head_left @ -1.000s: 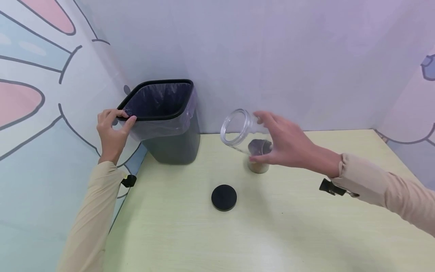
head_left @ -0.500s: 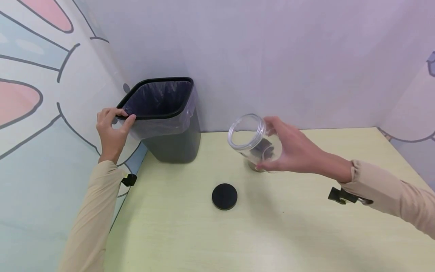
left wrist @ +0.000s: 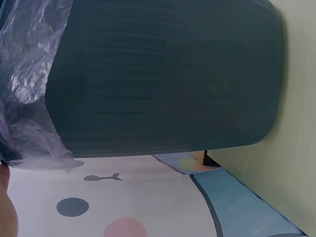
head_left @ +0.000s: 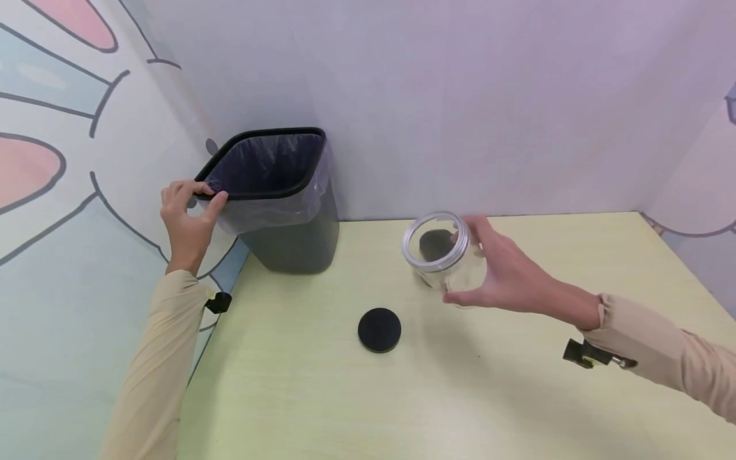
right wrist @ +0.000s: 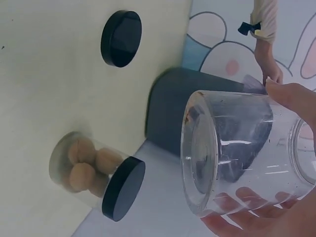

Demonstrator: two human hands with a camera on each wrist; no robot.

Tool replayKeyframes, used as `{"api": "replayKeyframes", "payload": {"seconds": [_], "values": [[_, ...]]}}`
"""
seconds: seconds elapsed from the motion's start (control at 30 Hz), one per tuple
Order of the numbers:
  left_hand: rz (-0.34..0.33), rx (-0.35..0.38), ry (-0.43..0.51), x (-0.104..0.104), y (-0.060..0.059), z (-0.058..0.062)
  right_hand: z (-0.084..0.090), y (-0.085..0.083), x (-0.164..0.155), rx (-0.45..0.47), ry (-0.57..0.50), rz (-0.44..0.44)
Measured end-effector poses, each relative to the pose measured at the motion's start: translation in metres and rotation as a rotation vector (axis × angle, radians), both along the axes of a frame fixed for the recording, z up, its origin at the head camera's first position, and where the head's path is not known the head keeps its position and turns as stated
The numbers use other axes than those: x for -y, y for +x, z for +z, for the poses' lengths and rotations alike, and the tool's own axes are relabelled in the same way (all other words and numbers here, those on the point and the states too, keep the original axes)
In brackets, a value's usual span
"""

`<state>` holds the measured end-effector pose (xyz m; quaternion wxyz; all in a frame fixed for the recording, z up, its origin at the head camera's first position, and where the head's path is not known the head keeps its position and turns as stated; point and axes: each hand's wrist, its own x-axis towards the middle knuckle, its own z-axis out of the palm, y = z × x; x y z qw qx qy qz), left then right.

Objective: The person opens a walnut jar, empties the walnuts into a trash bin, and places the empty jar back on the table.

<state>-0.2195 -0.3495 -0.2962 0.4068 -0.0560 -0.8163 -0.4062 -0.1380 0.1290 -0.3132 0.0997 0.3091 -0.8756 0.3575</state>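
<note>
Head view: the left hand (head_left: 186,214) pinches the rim of the dark bin (head_left: 276,198), thumb and fingers clamped on its near-left corner, while the right hand (head_left: 500,275) curls round an open clear jar (head_left: 443,255) held above the table (head_left: 517,396); a black lid (head_left: 379,330) lies nearby. Left wrist view: bin wall (left wrist: 163,74) and plastic liner (left wrist: 29,98). Right wrist view: fingers (right wrist: 256,217) wrap the tilted jar (right wrist: 232,148); a lidded jar of round brown pieces (right wrist: 94,173) stands behind.
</note>
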Motion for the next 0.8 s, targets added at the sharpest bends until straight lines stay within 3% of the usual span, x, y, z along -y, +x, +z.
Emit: {"api": "replayKeyframes", "payload": {"seconds": [0.17, 0.8], "values": [[-0.013, -0.025, 0.018, -0.012, 0.011, 0.009, -0.013, 0.002, -0.002, 0.02, -0.024, -0.001], [-0.005, -0.021, 0.018, -0.013, 0.015, 0.011, -0.045, 0.01, -0.004, 0.053, -0.063, -0.021]]}}
